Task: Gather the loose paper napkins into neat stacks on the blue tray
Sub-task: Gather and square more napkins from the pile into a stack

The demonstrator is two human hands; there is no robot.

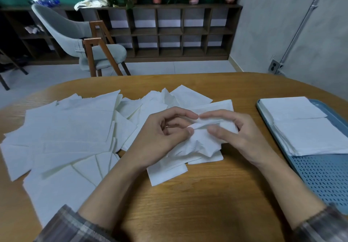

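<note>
Several loose white paper napkins (71, 132) lie spread over the left and middle of the wooden table (197, 194). At the centre my left hand (160, 136) and my right hand (239, 134) both pinch one crumpled napkin (197, 143), which sits on a few flat ones. The fingertips of the two hands almost meet above it. A blue perforated tray (323, 177) lies at the right edge of the table. Two neat napkin stacks (305, 126) rest on the tray's far half, one behind the other.
A grey upholstered chair (84, 42) with wooden legs stands beyond the table's far edge. Behind it a dark cubby shelf (169, 32) carries potted plants. A grey wall with a socket (275, 65) stands at the right.
</note>
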